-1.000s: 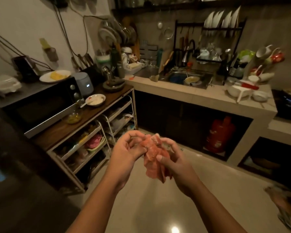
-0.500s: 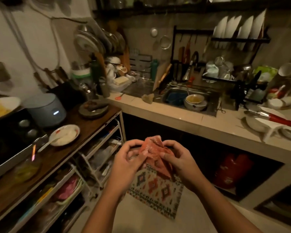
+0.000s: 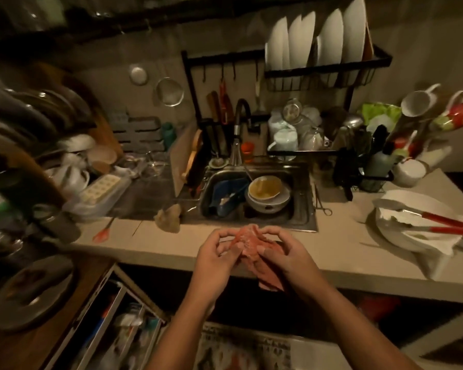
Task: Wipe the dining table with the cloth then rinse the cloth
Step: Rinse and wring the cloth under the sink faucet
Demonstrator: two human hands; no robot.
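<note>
Just below centre frame, both hands have the cloth (image 3: 247, 245) bunched up between them: left hand (image 3: 214, 260) pinches its left side, right hand (image 3: 286, 256) grips the right, fingers curled round it. It's a salmon-pink rag, crumpled and kinda mottled, with a tail hanging down past the counter (image 3: 345, 257) edge. That's right in front of the sink (image 3: 304, 220), which is stacked with dirty bowls (image 3: 265, 188).

A single wide-angle view from the person's head looks forward and steeply down across the counter (image 3: 345, 252). The sink (image 3: 304, 209) lies at mid-frame, with the plate rack (image 3: 326, 68) far beyond it. The left hand (image 3: 214, 260) and right hand (image 3: 292, 257), holding the cloth (image 3: 247, 244), sit near, below the lens. The frame edges bend and blur.
</note>
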